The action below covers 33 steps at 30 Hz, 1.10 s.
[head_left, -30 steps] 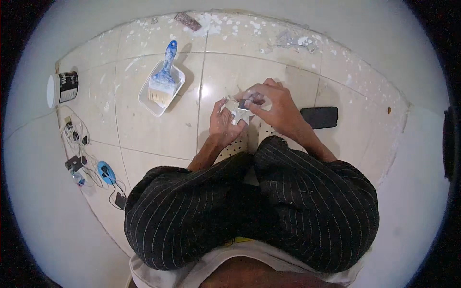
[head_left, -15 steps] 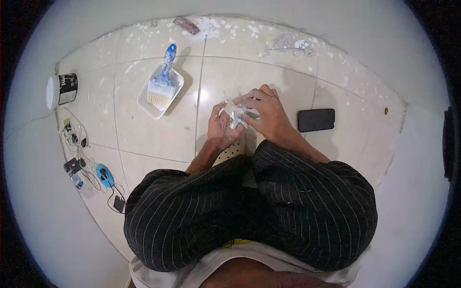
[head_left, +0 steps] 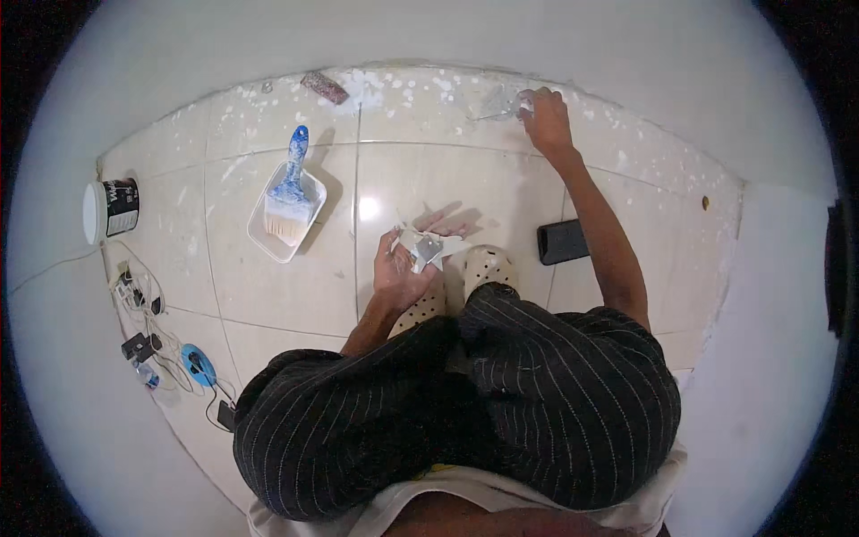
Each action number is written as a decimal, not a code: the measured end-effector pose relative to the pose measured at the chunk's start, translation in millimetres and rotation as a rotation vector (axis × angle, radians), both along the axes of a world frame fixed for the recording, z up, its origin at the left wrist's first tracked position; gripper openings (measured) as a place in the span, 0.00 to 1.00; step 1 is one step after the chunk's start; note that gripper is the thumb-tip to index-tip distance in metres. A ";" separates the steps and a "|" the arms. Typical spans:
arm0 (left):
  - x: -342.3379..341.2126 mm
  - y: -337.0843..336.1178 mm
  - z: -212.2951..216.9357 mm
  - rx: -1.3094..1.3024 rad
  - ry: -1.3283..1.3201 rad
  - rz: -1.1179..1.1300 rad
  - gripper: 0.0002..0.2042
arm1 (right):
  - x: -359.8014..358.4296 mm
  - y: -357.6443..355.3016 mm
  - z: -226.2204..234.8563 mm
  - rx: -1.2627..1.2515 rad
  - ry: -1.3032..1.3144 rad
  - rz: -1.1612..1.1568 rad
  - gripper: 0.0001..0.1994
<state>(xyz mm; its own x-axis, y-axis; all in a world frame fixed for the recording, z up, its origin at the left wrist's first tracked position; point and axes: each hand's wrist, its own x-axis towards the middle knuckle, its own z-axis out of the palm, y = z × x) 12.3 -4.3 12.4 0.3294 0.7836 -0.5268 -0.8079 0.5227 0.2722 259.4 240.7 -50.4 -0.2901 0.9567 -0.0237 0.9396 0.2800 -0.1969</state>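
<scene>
Low over the tiled floor (head_left: 268, 295), a small metal scraper (head_left: 428, 248) smeared with white is held in the left hand (head_left: 398, 268), the fingers curled around it just above a pale perforated clog (head_left: 488, 267). Far out by the foot of the wall, the right hand (head_left: 546, 116) is stretched to a crumpled piece of clear plastic (head_left: 497, 107) — its fingertips are bent down onto the plastic, though a firm grip cannot be made out. White spatter is strewn along that edge of the tiles.

To the left, a blue-handled paintbrush (head_left: 291, 183) is laid in a white rectangular tray (head_left: 268, 242). Further left a white tub with a dark label (head_left: 109, 210) is seen on its side, and below it a tangle of cables and small devices (head_left: 157, 345). A dark phone (head_left: 562, 242) is laid flat on the tiles — just beside the right forearm. Black pinstriped trousers (head_left: 465, 403) fill the lower part of the view.
</scene>
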 end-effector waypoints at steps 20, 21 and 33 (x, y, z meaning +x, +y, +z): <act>-0.2 -1.5 -6.2 0.021 -0.111 0.051 0.34 | 24.0 25.5 -3.9 0.012 -0.097 0.167 0.24; -0.2 -0.2 -2.4 -0.020 -0.100 0.057 0.33 | 21.3 24.4 -1.9 0.046 -0.106 0.169 0.24; -2.4 -0.9 -3.3 -0.049 -0.088 0.065 0.32 | 24.3 0.1 18.0 -0.057 0.066 0.166 0.13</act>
<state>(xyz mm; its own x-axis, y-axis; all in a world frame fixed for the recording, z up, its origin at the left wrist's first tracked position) 9.9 -5.2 9.1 0.3250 0.7787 -0.5366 -0.8603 0.4791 0.1742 283.7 240.8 -32.4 -0.4470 0.8930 -0.0524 0.8657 0.4171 -0.2769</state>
